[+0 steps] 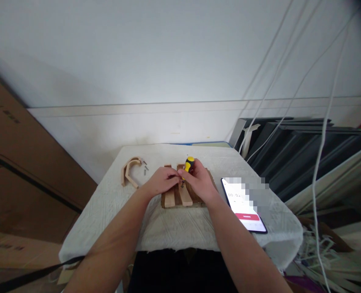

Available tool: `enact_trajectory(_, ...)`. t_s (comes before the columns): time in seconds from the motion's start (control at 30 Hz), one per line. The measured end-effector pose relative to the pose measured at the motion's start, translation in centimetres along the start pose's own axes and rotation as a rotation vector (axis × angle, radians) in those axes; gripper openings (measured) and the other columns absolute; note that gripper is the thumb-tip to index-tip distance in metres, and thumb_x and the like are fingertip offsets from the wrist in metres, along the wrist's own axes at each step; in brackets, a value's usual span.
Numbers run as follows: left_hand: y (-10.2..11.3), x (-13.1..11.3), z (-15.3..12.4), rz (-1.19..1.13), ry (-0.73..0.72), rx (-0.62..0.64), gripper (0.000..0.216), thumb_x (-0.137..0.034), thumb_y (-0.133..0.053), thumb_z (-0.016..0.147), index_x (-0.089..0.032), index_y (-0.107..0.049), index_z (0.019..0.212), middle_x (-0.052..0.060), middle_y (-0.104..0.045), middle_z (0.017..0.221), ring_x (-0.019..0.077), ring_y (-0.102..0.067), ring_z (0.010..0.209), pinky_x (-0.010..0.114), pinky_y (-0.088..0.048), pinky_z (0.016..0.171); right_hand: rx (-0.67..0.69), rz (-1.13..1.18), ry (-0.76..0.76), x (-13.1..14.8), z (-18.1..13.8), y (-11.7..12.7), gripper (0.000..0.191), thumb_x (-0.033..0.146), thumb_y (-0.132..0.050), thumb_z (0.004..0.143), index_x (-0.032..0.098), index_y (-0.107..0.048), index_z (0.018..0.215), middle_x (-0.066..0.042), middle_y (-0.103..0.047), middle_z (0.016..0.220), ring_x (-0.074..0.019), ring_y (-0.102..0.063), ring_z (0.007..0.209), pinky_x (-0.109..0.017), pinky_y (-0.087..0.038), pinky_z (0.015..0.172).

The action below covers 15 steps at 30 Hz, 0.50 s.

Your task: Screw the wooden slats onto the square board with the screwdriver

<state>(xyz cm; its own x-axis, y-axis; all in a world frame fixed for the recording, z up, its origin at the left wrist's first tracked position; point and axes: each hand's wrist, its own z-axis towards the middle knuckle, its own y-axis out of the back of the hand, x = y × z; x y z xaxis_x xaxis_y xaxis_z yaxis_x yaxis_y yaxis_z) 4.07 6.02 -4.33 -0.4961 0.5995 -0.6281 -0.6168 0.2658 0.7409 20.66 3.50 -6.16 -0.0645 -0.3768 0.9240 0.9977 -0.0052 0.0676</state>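
the right hand grasps the screwdriver by its yellow and black handle; the handle is uppermost and the shaft points down toward the curved wooden strip. the left hand lies across the straight wooden strip, its fingers bent and their tips gathered beside the screwdriver shaft; whether these fingertips grip a small part cannot be told. both strips lie side by side, with a gap between them, on a brown board. the board is on the worktop, which is covered with a white patterned cloth, and lies beneath both hands. left of the board are two bent wooden pieces, set close together, with several small screws just beside them. right of the board lies a phone, screen lit and partly masked by pixels, with a red bar near its lower end. brown cardboard stands left of the worktop; dark panels and hanging white cables are on the right.
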Motion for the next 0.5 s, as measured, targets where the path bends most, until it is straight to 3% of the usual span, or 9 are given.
enact_trajectory(0.1,0.0,0.0,0.0,-0.011,0.034,0.003,0.022,-0.019,-0.050,0.080,-0.013,-0.068,0.070,-0.001,-0.062,0.063,0.0104,-0.055,0.061,0.019,-0.038,0.059,0.013,0.028,0.017,0.2,-0.1,-0.1,0.028,0.042,-0.064,0.077,0.023,-0.053,0.094,-0.001,-0.062,0.086,-0.0153,-0.057,0.074,-0.030,-0.047,0.069)
enact_trajectory(0.23,0.0,0.1,0.0,-0.026,0.047,0.008,0.019,-0.017,-0.051,0.078,-0.014,-0.069,0.071,0.000,-0.065,0.066,0.0111,-0.057,0.064,0.020,-0.040,0.061,0.030,0.033,0.051,0.9,-0.2,0.0,0.016,0.036,-0.053,0.084,0.022,-0.059,0.087,-0.001,-0.062,0.082,-0.0159,-0.058,0.075,-0.031,-0.045,0.072)
enact_trajectory(0.5,0.1,-0.1,-0.1,-0.033,0.032,0.015,0.019,-0.017,-0.050,0.077,-0.013,-0.067,0.070,0.000,-0.063,0.064,0.0106,-0.056,0.062,0.019,-0.039,0.060,-0.023,-0.030,-0.035,1.3,-0.2,0.1,0.028,0.043,-0.065,0.074,0.022,-0.051,0.087,0.001,-0.057,0.078,-0.0152,-0.054,0.068,-0.030,-0.044,0.064)
